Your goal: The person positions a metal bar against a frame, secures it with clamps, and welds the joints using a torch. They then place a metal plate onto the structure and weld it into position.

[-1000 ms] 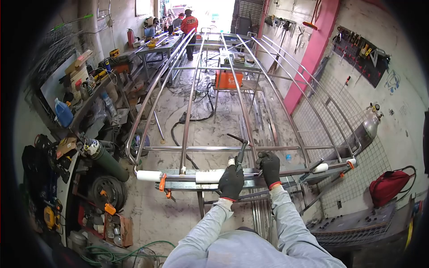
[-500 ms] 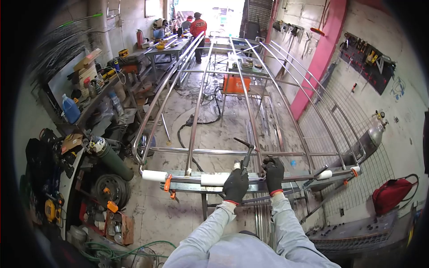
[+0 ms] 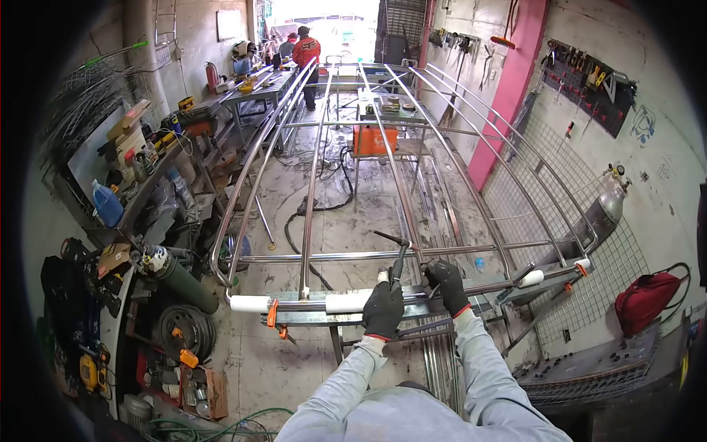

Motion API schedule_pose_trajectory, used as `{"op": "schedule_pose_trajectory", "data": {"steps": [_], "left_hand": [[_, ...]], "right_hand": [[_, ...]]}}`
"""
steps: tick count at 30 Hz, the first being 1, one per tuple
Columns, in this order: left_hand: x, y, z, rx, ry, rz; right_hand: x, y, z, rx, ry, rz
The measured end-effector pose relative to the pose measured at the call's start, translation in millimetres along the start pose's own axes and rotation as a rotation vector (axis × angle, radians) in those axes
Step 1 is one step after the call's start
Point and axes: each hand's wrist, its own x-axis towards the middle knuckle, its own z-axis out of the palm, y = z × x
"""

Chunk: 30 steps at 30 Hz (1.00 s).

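My left hand (image 3: 383,309), in a black glove, is closed around the handle of a TIG welding torch (image 3: 399,261), whose head tilts up to the left. Just to the right, my gloved right hand (image 3: 446,287) has its fingers pinched together above the near tube; whatever lies between them is too small to make out. Both hands are at the near end of a large frame of shiny metal tubes (image 3: 335,257). White sleeves wrap the near tube, one (image 3: 346,303) beside my left hand. An orange clamp (image 3: 272,313) grips the support beam under it.
An orange machine (image 3: 375,140) stands beneath the frame, with a black cable on the floor. Gas cylinders stand at left (image 3: 180,280) and right (image 3: 608,210). A red bag (image 3: 652,300) hangs at right. Two people, one in a red jacket (image 3: 306,51), are near the far bench.
The view has shifted slightly, so the frame and room sit a little further left. Both hands keep about the same place at the near tube, the torch still in my left hand.
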Motion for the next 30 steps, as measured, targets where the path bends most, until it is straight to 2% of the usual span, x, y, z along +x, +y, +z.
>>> {"op": "schedule_pose_trajectory", "data": {"steps": [3,6,9,15,25,27,28,30], "left_hand": [[0,-3,2,-0.004,-0.005,0.006],[2,-8,5,0.023,-0.050,0.000],[1,-7,5,0.021,-0.007,0.018],[0,0,-2,-0.006,-0.017,0.017],[3,-1,1,0.022,-0.002,0.013],[3,0,-1,0.006,-0.016,0.015],[2,0,-1,0.009,-0.017,0.015],[2,0,-2,0.013,-0.025,0.009]], "right_hand": [[1,-2,4,-0.115,0.069,-0.054],[1,5,8,-0.093,0.190,0.005],[3,9,12,-0.059,0.233,-0.024],[4,11,16,-0.138,0.290,-0.088],[12,20,6,-0.174,0.256,-0.052],[15,24,4,-0.427,0.233,-0.278],[14,25,4,-0.424,0.233,-0.277],[13,28,3,-0.639,0.281,-0.387]]}}
